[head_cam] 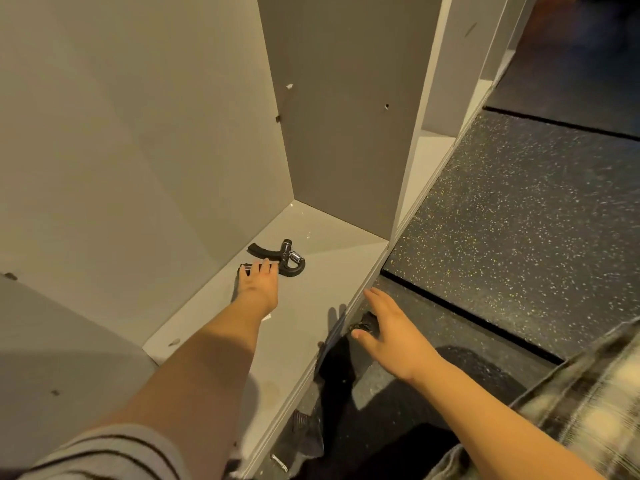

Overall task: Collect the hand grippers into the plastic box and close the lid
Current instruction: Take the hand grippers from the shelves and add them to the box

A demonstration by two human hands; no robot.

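Though the left hand's fingers (pixel 264 268) lie nearly straight on the near handle, they grip nothing yet. Left hand (pixel 258 285) reaches over the cabinet shelf (pixel 311 306). Best move, I judge: curl round both handles near the spring, then lift clear. Hand gripper (pixel 289 261) lies flat toward the shelf's back. Its long axis runs left-right, handle ends left, spring and bend right. Right hand (pixel 388 329) hovers spread, holding nothing, by the shelf's front edge. Plastic box not in view.
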